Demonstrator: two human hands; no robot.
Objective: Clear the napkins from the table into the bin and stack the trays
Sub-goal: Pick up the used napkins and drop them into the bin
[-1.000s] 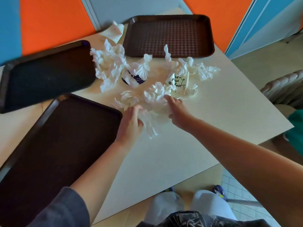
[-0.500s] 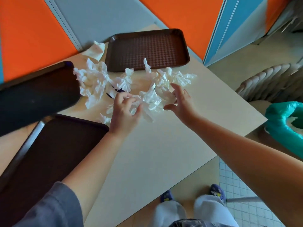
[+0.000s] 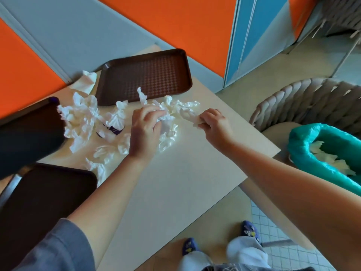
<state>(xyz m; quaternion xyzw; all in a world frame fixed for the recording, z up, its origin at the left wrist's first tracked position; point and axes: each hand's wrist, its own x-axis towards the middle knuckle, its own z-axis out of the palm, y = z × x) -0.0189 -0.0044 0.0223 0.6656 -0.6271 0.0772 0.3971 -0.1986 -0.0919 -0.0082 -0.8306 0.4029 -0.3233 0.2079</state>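
A: Arms both stretched out over the desk, coming in from the near edge. Left hand is knuckles-up in the middle of the pile, fingers curled down round a bunch of crumpled napkins.

B: And the right hand?

A: Just beside it, towards the bin side, fingers curled in and pinching a twisted napkin that trails back to the heap.

B: Where's the rest of the paper?

A: Loose napkins spread across the far left of the desk, between the three brown trays: far tray, left tray, near tray.

B: The bin?

A: Green-lined bin off the right edge, beside a woven chair, white paper showing inside it.
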